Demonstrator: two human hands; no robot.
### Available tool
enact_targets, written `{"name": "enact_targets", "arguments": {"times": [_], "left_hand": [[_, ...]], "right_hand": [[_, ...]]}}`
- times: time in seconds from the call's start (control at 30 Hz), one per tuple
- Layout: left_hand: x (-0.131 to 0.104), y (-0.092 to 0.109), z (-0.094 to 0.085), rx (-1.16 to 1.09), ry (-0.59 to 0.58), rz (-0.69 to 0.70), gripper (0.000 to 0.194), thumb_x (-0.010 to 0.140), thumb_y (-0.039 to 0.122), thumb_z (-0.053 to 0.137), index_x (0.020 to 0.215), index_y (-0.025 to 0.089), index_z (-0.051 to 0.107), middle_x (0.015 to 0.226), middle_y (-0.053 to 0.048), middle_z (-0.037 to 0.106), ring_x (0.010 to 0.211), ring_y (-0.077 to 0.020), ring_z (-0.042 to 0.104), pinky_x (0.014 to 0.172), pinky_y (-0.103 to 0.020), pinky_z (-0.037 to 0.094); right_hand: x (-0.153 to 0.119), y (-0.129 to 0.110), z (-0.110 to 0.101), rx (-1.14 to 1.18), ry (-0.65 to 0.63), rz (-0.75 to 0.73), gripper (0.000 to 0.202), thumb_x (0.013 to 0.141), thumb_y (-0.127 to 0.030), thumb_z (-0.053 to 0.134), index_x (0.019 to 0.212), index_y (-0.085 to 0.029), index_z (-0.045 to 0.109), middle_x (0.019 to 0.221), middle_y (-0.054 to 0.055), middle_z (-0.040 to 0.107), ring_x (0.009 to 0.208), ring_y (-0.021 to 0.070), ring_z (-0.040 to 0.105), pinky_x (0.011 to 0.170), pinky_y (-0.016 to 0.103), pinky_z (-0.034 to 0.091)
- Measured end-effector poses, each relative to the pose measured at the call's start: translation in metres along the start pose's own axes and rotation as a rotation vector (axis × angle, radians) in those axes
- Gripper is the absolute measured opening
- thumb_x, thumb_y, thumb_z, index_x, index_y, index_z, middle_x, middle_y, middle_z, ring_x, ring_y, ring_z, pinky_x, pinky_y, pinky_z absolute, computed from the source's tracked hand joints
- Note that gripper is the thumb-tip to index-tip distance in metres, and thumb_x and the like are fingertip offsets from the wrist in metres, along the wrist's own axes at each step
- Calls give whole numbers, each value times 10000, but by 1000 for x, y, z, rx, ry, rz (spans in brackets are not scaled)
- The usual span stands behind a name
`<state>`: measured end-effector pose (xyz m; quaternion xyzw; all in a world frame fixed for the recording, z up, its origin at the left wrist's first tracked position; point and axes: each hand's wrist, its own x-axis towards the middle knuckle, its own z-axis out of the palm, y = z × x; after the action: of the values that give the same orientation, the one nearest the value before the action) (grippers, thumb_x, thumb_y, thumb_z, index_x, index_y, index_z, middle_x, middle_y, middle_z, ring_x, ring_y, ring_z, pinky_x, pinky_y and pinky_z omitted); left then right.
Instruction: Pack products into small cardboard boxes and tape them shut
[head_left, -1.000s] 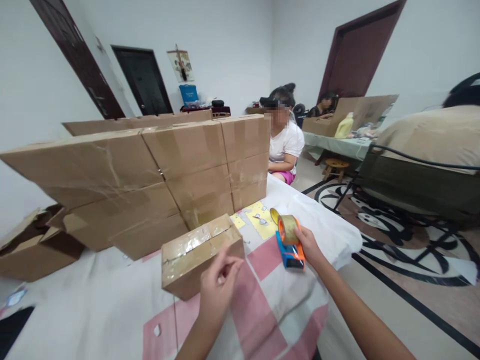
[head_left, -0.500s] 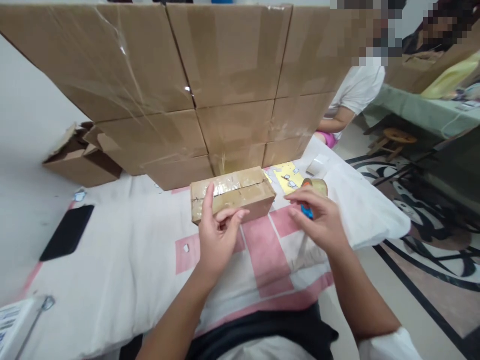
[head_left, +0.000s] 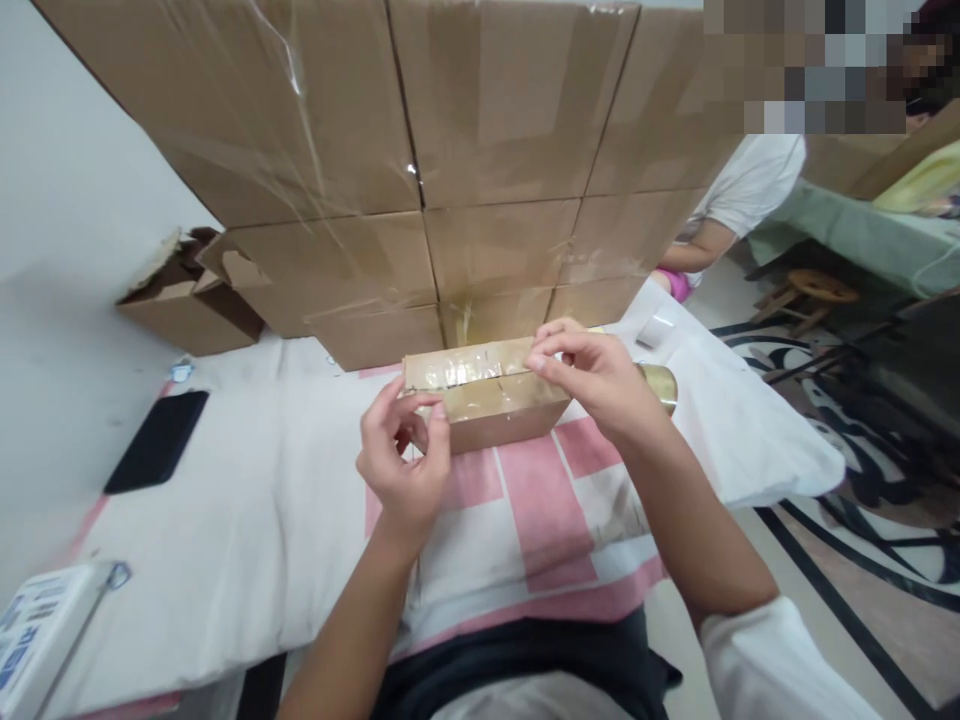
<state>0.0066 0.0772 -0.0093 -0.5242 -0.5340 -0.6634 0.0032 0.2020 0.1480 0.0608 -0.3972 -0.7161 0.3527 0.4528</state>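
Note:
A small cardboard box point(head_left: 502, 400) lies on the cloth in front of me, with clear tape along its top seam. At its left front corner is my left hand point(head_left: 405, 455), fingers curled and thumb close to the index finger. Whatever that hand may pinch is too small to make out. Over the box's right end, my right hand point(head_left: 589, 375) has its thumb and fingertips pinched together at the top edge. What lies between them is hidden. A golden-brown tape roll point(head_left: 661, 388) sits partly hidden behind my right wrist.
A wall of stacked cardboard boxes point(head_left: 510, 110) stands behind the small box. An open carton point(head_left: 191, 305), a black phone-like slab point(head_left: 159, 440) and a white printed box point(head_left: 49, 625) are at left. Another person's arm point(head_left: 705, 250) shows at right, near a wooden stool point(head_left: 814, 290).
My right hand has moved from the tape roll leftward to the box's right end. My left hand's raised index finger has curled in, beside the left corner. The view has shifted slightly.

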Motion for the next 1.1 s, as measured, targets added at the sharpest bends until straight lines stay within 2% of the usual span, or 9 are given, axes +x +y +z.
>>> {"name": "enact_targets", "arguments": {"times": [0.1,0.23,0.33,0.5,0.6,0.73,0.9,1.0,1.1], "left_hand": [[5,-9,0,52,63,239,489,828,156,669,1295,211,534,974,-44,753,645,-129,585,556,-270,425],[1,-20,7,273,-144,580,276,814,142,670,1077,220,682,931,-35,792,884,-220,698,782,-378,434],[-7,-25,15,333,-308,621,207,847,167,649,1032,229,716,974,-18,804,956,-228,723,863,-402,378],[-18,-28,21,339,-322,585,222,853,167,648,1049,238,724,1004,-18,802,966,-220,720,867,-391,361],[-21,-30,20,345,-316,568,224,853,170,653,1051,247,724,1005,-17,801,968,-223,710,859,-394,350],[-23,-30,21,376,-297,532,260,854,225,678,1108,258,721,1054,-21,796,948,-235,689,850,-397,330],[-21,-26,25,455,-299,567,381,834,284,731,1212,286,687,1093,25,792,937,-234,660,835,-402,292],[-21,-26,26,455,-274,585,389,803,268,770,1185,276,697,1062,44,798,914,-230,660,815,-403,294],[-21,-26,26,457,-261,605,418,781,259,792,1188,274,697,1050,49,799,897,-231,659,801,-402,293]], "right_hand": [[18,12,16,-38,-174,79,180,843,-330,706,767,-171,744,909,29,636,868,167,590,858,376,460],[33,26,37,-417,-142,120,120,829,-255,702,734,-204,755,938,42,641,1032,239,515,991,463,361],[35,33,46,-609,-148,116,128,834,-282,710,731,-215,745,993,60,612,1079,281,454,987,480,333],[35,41,51,-773,-71,16,250,824,-429,742,834,-187,679,1100,115,545,1083,316,431,943,505,354],[44,51,28,-876,129,14,432,829,-507,724,1037,-146,611,1199,180,507,1138,359,427,937,540,354],[61,83,-54,-998,318,86,339,891,-435,643,1025,-124,650,1175,197,576,1120,351,482,915,531,366],[65,126,-150,-1012,-127,201,242,890,-280,565,930,-120,742,875,99,725,814,218,629,785,358,443],[67,146,-163,-1079,-458,239,221,852,-226,577,928,-161,774,880,63,763,805,212,670,762,309,457],[77,167,-152,-1180,-683,272,229,833,-206,607,978,-189,783,945,70,775,864,227,689,750,294,458]]}}
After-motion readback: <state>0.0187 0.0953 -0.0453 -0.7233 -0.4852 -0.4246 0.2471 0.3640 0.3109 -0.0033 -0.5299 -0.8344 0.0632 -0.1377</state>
